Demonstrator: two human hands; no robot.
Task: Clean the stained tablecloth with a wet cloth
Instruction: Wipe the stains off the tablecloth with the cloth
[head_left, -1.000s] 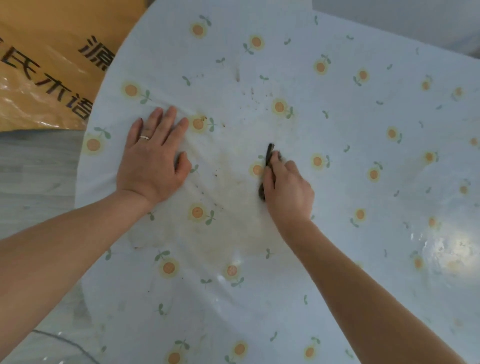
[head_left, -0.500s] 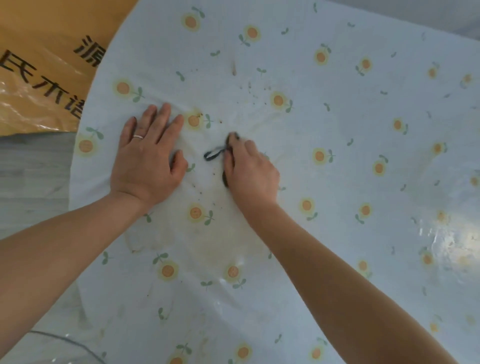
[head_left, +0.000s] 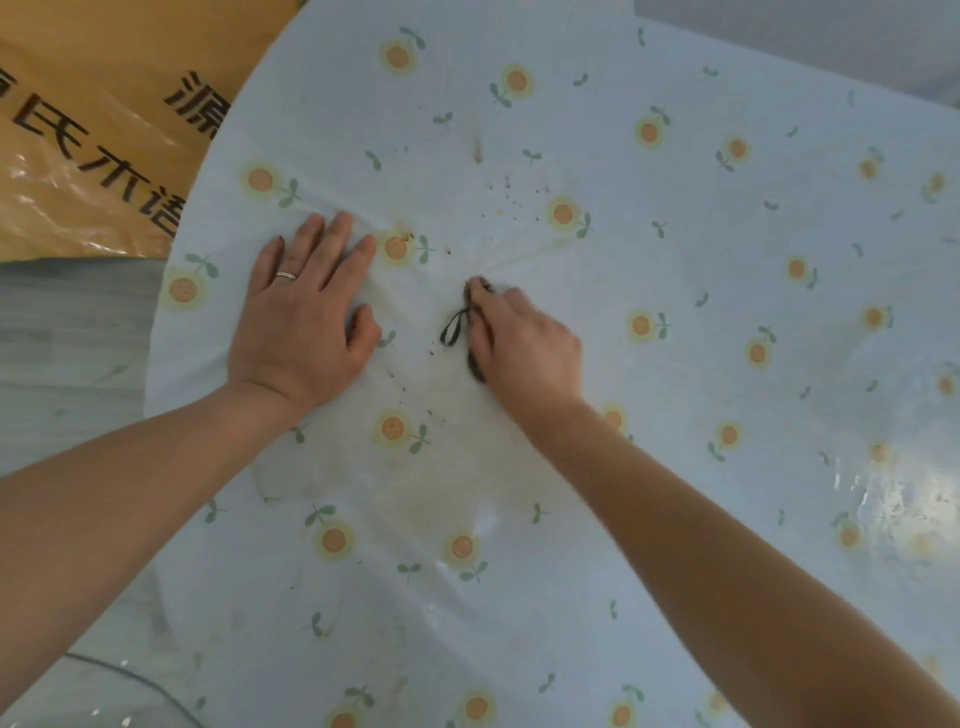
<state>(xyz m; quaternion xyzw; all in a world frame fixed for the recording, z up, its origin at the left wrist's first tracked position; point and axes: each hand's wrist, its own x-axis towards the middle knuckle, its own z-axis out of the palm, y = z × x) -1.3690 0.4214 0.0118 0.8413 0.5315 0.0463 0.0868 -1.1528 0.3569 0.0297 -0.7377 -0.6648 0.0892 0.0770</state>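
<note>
Nearest is the yellowish stain (head_left: 441, 483), spread across the tablecloth (head_left: 727, 291). It looks far from gone, so wiping could simply smear it wider.

Just beyond the stain's left side, the left hand (head_left: 306, 322) lies flat with fingers spread, pinning the sheet. Just beyond its right side, the right hand (head_left: 524, 343) curls over the dark cloth (head_left: 475, 366) and presses it down. Most of the cloth is hidden under the palm, and only an edge and a loop (head_left: 453, 328) show.

The tablecloth puckers between the hands. A hard stroke away from the left hand would likely bunch the thin sheet further, or drag it on the table if the left hand lifts. The loose loop could catch a fold.

Farther past the stain lie dark specks (head_left: 506, 189), which short strokes could easily miss. Beyond the table edge, far left of the stain, is orange wrapping (head_left: 88, 171).
</note>
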